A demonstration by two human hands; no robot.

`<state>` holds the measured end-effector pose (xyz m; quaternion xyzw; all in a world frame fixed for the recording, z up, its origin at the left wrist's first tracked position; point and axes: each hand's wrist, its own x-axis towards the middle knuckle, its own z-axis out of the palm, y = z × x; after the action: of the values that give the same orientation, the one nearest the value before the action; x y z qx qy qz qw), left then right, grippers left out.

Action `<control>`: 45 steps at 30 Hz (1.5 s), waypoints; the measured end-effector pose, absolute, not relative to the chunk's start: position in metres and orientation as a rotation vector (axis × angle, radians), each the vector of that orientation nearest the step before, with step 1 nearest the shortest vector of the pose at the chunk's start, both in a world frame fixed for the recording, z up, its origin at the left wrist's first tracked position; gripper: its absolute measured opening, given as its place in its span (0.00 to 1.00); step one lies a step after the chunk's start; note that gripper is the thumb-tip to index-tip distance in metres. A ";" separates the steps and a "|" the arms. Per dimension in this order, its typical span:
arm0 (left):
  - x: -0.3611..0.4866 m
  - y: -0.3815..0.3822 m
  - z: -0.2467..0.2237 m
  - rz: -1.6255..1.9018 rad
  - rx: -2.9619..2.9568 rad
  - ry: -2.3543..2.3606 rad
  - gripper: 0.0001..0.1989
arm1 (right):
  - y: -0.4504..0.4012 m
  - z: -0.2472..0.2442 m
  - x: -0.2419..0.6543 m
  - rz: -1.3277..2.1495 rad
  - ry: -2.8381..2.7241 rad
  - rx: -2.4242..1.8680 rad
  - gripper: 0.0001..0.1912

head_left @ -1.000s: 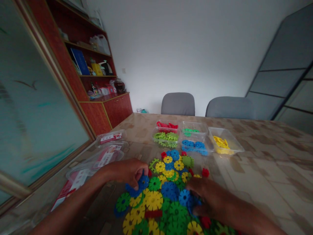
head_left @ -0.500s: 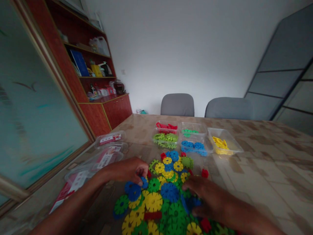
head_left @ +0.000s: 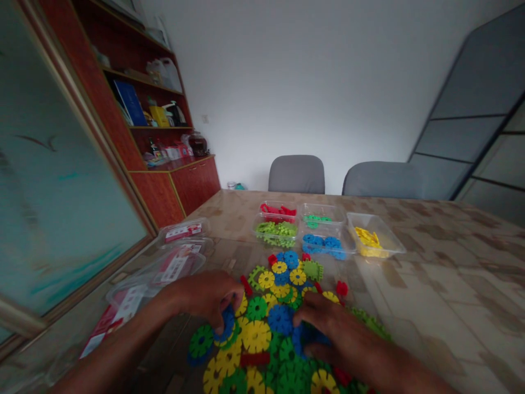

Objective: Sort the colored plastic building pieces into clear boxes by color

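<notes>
Head view: a heap of bright notched discs (head_left: 257,335) lies on the bench (head_left: 447,246). Think of the heap as a clock. At nine to ten o'clock is the left hand (head_left: 209,295) — its fingers are bent and pinch a blue disc (head_left: 227,324). At three o'clock is the right hand (head_left: 334,323), its thumb and fingers closed on a darker blue disc (head_left: 301,340). Lime pieces (head_left: 276,234) sit at twelve, blue pieces (head_left: 324,244) at one — and a clear tub (head_left: 390,243) with yellow pieces (head_left: 368,239) at two.

Patterned table (head_left: 443,257) under discs (head_left: 262,330), tubs (head_left: 388,239)
</notes>
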<state>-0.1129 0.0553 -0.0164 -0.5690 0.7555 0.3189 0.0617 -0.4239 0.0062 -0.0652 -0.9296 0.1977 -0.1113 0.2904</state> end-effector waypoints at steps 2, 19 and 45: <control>-0.116 0.055 -0.015 0.880 -1.690 2.322 0.18 | 0.006 -0.065 -0.421 -0.347 0.544 -2.439 0.21; -0.116 0.053 -0.013 1.066 -1.582 2.507 0.11 | 0.000 -0.016 -0.447 0.140 0.818 -2.309 0.29; -0.118 0.040 -0.020 1.377 -1.772 2.590 0.08 | -0.028 -0.045 -0.437 -0.292 0.623 -2.028 0.03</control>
<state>-0.1175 0.0404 -0.0201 -0.5118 0.7481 0.3977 -0.1425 -0.4370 -0.0282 -0.0445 -0.8311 0.2553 -0.1198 0.4793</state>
